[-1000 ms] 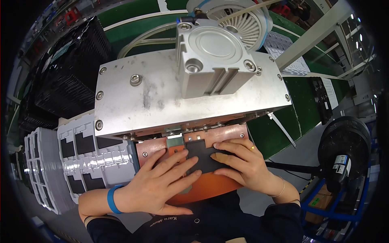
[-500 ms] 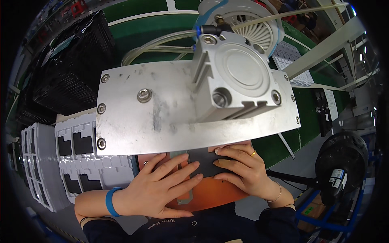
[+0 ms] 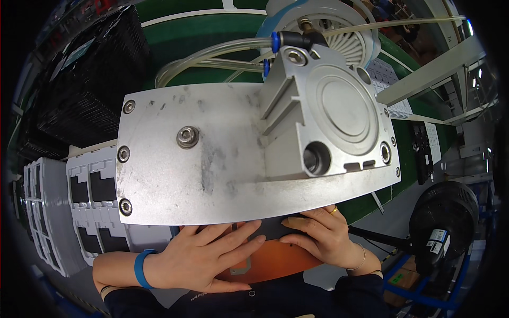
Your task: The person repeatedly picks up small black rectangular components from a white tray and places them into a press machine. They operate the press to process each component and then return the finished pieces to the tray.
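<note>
My left hand point(image 3: 204, 257) lies flat, fingers spread, on the orange pad point(image 3: 275, 265); my right hand point(image 3: 323, 238) presses beside it, fingers together, under the steel press plate point(image 3: 212, 164).

Factory floor, plainly a production workstation: scuffed bolted aluminium press plate point(image 3: 212, 159) carrying a square pneumatic cylinder point(image 3: 328, 116) fed by clear air hoses point(image 3: 212, 53); stacked grey moulded part trays point(image 3: 79, 212) and black plastic crates point(image 3: 85, 79) alongside; green painted floor point(image 3: 185, 21) with white lines; black floor fan point(image 3: 445, 206).

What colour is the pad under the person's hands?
Orange; the pad shows best in the head view.
</note>
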A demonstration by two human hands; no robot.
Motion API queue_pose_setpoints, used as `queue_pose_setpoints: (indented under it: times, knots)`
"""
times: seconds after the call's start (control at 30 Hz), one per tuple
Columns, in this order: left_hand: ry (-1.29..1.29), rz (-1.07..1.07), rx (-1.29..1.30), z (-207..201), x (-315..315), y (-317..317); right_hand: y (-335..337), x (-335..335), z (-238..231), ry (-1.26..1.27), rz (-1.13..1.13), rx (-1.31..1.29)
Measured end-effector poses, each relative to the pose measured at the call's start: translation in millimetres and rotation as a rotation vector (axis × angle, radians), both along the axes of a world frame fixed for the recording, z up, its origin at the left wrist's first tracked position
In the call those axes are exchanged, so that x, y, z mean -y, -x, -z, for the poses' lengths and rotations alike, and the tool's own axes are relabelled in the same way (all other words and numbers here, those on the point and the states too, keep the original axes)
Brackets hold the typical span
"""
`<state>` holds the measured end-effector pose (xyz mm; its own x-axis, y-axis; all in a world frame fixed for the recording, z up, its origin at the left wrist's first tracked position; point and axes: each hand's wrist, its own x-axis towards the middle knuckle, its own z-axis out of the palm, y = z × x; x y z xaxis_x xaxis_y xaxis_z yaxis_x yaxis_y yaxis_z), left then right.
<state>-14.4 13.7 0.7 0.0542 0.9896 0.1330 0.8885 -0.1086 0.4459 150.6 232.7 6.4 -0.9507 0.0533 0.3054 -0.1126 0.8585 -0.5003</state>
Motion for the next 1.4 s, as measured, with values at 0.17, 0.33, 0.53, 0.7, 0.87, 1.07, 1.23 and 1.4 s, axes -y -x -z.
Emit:
queue_pose_setpoints:
  times: [0.17, 0.33, 0.53, 0.7, 0.87, 1.07, 1.23, 1.4]
  knots:
    - [-0.004, 0.001, -0.010, -1.0, -0.7, 0.4, 0.5, -0.6, 0.2, 0.011, 0.002, 0.000]
    - [-0.007, -0.003, -0.004, -1.1, -0.6, 0.3, 0.6, 0.3, -1.0, 0.008, 0.008, 0.005]
    - [-0.015, -0.012, 0.003, -1.5, -0.8, -0.4, 1.0, -0.3, -2.6, 0.018, 0.004, 0.019]
    - [-0.012, -0.008, 0.017, 0.4, -0.6, -0.9, 1.1, -1.6, -1.8, 0.030, -0.005, 0.020]
    - [0.001, 0.007, 0.011, -2.2, -2.6, -0.1, 1.3, -1.4, -0.8, 0.047, -0.005, 0.028]
    - [-0.036, 0.000, 0.021, 1.5, 0.6, -1.1, 7.3, -0.7, -11.3, 0.059, -0.055, 0.083]
    - [-0.130, -0.035, 0.070, -9.1, 4.7, -3.1, 8.5, -2.3, -17.6, 0.275, -0.072, 0.196]
    - [-0.337, -0.284, 0.328, -22.5, -2.0, -14.1, -3.5, -22.4, -15.2, 0.796, 0.039, 0.285]
